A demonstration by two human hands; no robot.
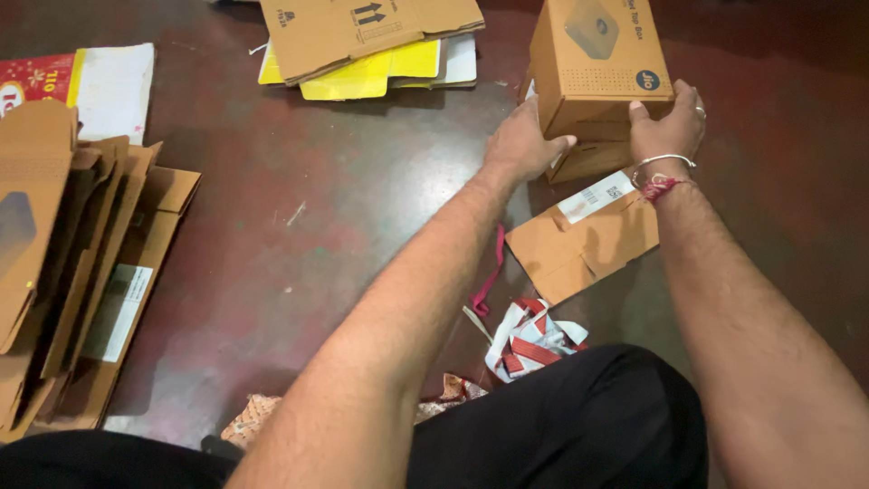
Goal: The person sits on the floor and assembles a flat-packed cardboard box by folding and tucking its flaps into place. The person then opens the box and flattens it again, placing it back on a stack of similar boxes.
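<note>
Both my hands grip a brown cardboard box (593, 68) at the upper right, above the dark floor. My left hand (520, 145) presses on its lower left corner, thumb pointing right along the box's bottom edge. My right hand (668, 122), with a ring, a metal bangle and a red thread on the wrist, holds the lower right corner. Under the box lies another folded brown carton (588, 161). Nearer to me, a flattened box piece (579, 244) with a white label rests on the floor between my forearms.
A pile of flattened brown cartons (81, 263) lies at the left edge. More flat cardboard over yellow sheets (371, 41) sits at the top centre. A red-and-white strap bundle (529, 340) and a pink strip (493, 272) lie by my knee.
</note>
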